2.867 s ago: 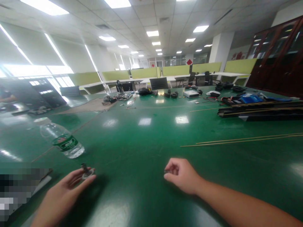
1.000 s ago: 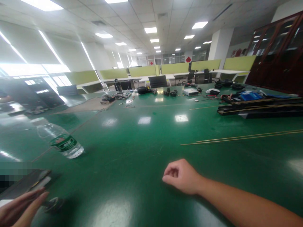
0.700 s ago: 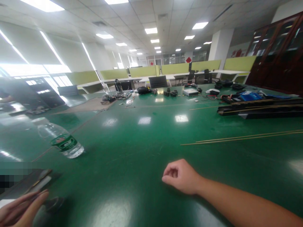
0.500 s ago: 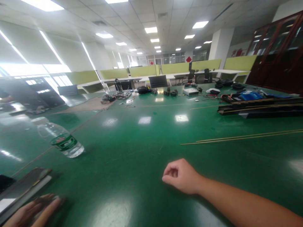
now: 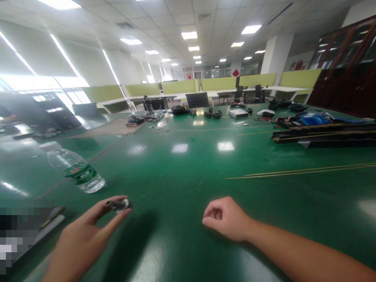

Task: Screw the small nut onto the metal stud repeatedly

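Pinched between the thumb and fingers of my left hand (image 5: pixel 85 235) is a small dark metal part (image 5: pixel 120 205) with a tube-like end and a paler, shiny section. It is held above the green tabletop (image 5: pixel 176 188), and a shadow falls to its right. My right hand (image 5: pixel 227 219) rests on the table in a loose curl, thumb against the fingers, and nothing shows in the hollow of the fist. Beyond my left hand stands a clear water bottle (image 5: pixel 78 172) with a green label, appearing tilted in this wide view.
Thin brass-coloured rods (image 5: pixel 293 172) lie at the right, in front of long black profiles (image 5: pixel 329 137). A dark flat case (image 5: pixel 44 227), partly blurred out, sits at the lower left. Farther back are a white box (image 5: pixel 237 113), small black parts (image 5: pixel 213 114) and cables.
My left hand has come up and to the right from beside the dark case, bringing the small metal part into clear view. My right hand stays in place.
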The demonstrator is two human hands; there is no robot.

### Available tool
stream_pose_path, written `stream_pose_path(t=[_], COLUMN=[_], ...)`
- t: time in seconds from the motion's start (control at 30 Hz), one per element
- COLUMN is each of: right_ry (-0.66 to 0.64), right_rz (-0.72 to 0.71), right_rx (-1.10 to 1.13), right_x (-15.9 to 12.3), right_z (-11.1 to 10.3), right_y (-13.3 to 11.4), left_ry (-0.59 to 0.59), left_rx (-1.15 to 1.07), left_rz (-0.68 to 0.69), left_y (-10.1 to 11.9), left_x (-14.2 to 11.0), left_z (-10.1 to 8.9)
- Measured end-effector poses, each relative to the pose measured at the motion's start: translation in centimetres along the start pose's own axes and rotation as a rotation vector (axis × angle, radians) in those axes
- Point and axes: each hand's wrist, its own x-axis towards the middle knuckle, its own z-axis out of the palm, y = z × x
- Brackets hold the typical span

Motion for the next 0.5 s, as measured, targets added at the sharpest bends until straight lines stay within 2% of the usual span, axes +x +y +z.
stream_pose_path(t=[0.1, 0.23, 0.33, 0.43, 0.5], right_ry=[-0.01, 0.057, 0.084, 0.059, 0.049], right_rz=[0.022, 0.025, 0.037, 0.023, 0.005], right_rx=[0.044, 0.105, 0.139, 0.138, 0.13], right_x=[0.0, 0.0, 0.2, 0.3, 0.3], right_z=[-0.1, -0.4, -0.3, -0.2, -0.2], right_y=[-0.2, -0.3, -0.1, 0.0, 0.0], left_ry=[-0.157, -0.379, -0.462, -0.518, -0.56], left_rx=[-0.128, -0.396, -0.54, -0.708, -0.82], left_rz=[0.126, 0.324, 0.355, 0.265, 0.181], left_y=[4.9, 10.2, 11.9, 12.3, 12.1], left_x=[1.5, 2.2, 1.2, -0.3, -1.1], left_z=[2.1, 6.4, 9.8, 12.2, 12.9])
